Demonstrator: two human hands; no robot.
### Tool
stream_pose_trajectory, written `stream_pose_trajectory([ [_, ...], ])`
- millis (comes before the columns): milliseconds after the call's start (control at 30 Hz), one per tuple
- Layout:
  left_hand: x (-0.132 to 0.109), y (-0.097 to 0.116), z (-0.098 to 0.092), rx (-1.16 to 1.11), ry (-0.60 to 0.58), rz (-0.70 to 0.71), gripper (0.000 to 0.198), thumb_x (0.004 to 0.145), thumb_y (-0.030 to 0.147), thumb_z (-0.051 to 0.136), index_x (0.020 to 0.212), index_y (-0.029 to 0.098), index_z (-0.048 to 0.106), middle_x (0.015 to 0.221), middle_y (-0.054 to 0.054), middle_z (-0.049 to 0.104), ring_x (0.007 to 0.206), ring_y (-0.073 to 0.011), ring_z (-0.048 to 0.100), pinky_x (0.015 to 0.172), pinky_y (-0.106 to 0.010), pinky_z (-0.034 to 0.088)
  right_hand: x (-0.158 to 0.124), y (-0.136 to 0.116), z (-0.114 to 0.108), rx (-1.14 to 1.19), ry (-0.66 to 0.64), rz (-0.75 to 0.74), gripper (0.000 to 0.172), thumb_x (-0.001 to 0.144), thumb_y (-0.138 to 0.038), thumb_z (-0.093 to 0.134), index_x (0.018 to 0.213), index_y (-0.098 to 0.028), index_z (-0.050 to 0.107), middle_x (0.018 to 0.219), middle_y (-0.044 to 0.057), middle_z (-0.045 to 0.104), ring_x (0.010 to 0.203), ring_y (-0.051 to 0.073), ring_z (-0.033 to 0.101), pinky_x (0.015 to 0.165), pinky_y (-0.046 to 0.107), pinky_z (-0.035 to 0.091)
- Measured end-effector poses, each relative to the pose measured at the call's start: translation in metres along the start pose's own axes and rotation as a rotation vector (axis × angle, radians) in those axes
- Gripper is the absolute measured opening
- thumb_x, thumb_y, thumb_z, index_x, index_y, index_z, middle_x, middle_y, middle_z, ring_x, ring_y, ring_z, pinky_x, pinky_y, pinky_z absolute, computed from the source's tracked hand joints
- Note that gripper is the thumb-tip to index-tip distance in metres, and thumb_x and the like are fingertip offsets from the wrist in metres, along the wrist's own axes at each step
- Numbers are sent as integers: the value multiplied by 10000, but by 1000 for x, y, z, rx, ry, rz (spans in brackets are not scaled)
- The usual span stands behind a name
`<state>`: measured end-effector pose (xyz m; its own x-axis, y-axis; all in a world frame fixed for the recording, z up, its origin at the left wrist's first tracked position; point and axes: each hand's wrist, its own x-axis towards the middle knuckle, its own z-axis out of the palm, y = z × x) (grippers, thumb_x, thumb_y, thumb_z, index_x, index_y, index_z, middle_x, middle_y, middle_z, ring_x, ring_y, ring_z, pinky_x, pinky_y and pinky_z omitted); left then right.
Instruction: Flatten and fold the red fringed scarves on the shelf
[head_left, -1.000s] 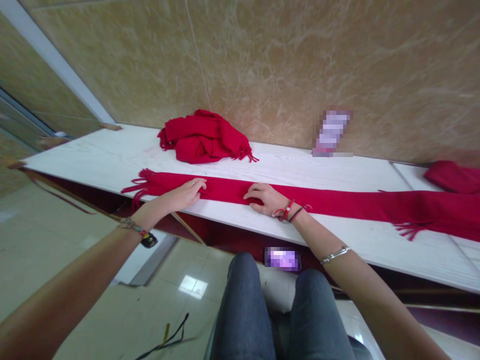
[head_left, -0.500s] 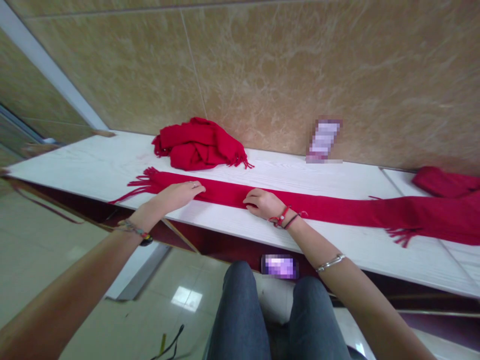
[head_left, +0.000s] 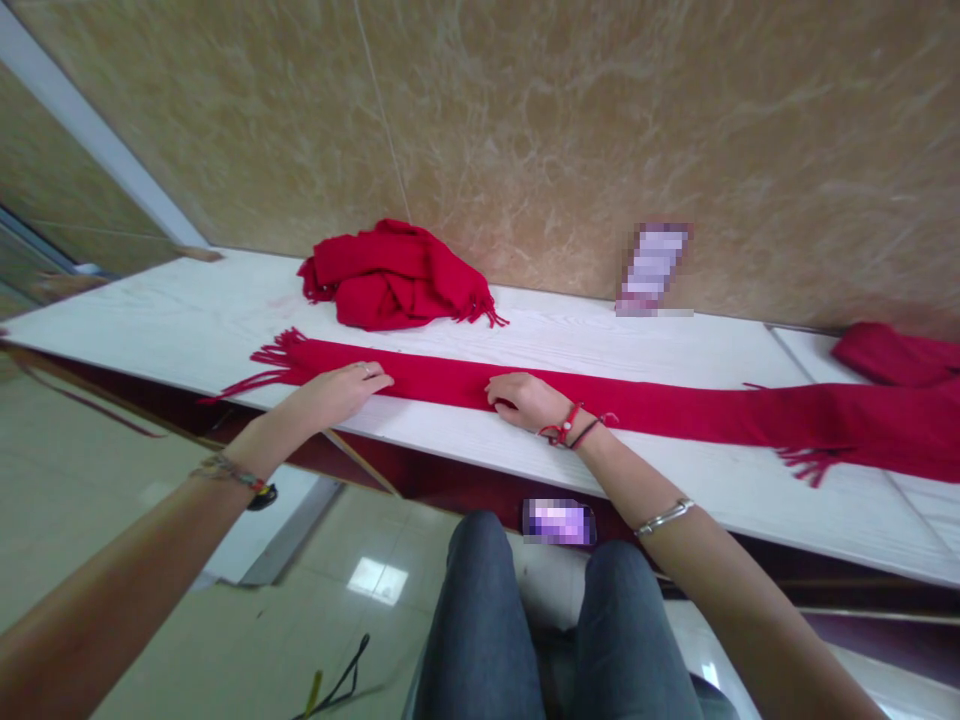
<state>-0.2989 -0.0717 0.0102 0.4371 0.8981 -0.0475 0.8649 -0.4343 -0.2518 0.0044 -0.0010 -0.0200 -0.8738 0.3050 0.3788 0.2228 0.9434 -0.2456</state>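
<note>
Red scarf (head_left: pixel 439 382) lies lengthwise along the white counter (head_left: pixel 570 340), fringe at L end, prob. laid this way so the long strip sits flat w/in reach of both arms. Bunched red scarf (head_left: pixel 397 280) sits behind it by the wall, prob. to leave the front strip free. L hand (head_left: pixel 345 392) is palm-down on the cloth nr the fringe, fingers slightly bent; thumb's hidden, so can't tell if it grips. R hand (head_left: pixel 531 400) is well apart from L, loosely curved on the scarf, w/ a gap btwn thumb & fingers, apparently just steadying it.
</note>
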Motion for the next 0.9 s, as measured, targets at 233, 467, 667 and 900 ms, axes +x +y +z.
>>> stream_pose_trajectory([
  [233,6,-7,4,-28,2,63,329,716,2,421,794,156,701,1092,-89,616,1138,-242,518,1057,-359,362,-1,2,1,-24,10,-53,196,798,-59,436,809,-143,613,869,102,657,883,178,601,835,319,459],
  [467,39,57,-7,-133,159,-23,453,929,246,289,1348,177,448,1456,-99,359,1354,-244,288,1084,-434,276,-3,1,-3,62,-2,-64,197,813,-102,488,863,-155,671,998,86,671,958,157,608,912,315,448],
  [667,48,74,5,-154,36,-76,481,947,256,235,1418,232,331,1494,-60,291,1386,-226,224,1091,-473,216,-2,-3,-6,34,11,168,267,856,-202,516,1090,-157,637,1174,113,627,1160,197,529,1006,410,391],
  [900,47,76,0,-155,18,-107,489,944,243,222,1423,242,321,1501,-30,278,1387,-220,224,1098,-465,204,-7,-11,-9,-192,-235,439,474,936,-342,388,1382,-180,397,1479,114,307,1354,296,282,1063,605,216],
])
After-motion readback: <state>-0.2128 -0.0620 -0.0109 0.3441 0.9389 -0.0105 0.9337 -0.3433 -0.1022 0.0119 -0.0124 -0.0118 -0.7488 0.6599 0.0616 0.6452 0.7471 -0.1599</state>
